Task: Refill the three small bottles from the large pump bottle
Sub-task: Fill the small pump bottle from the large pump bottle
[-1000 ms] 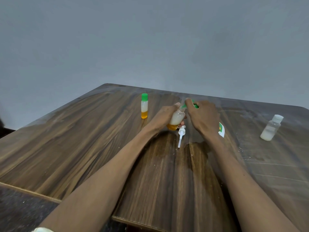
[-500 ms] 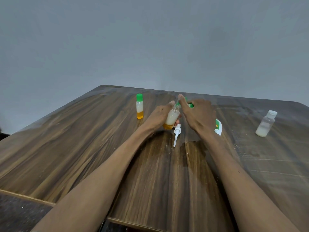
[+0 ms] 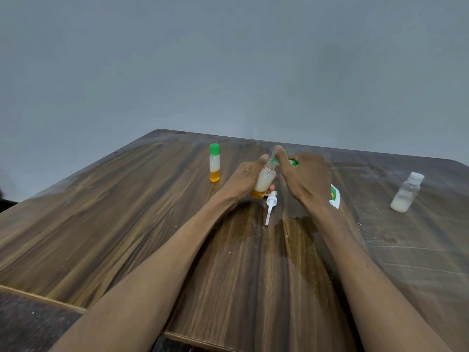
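We hold a small bottle at table centre in our left hand, fingers wrapped round its body, its long axis leaning with the open neck toward one o'clock. Our right hand sits just beside it at three o'clock, thumb and fingertips pinched at that neck on something green, probably its cap. So the cap meets the neck along this tilt; the pump lies loose at six o'clock.

Capped bottle left of hands, pump before them, flip-top bottle right.
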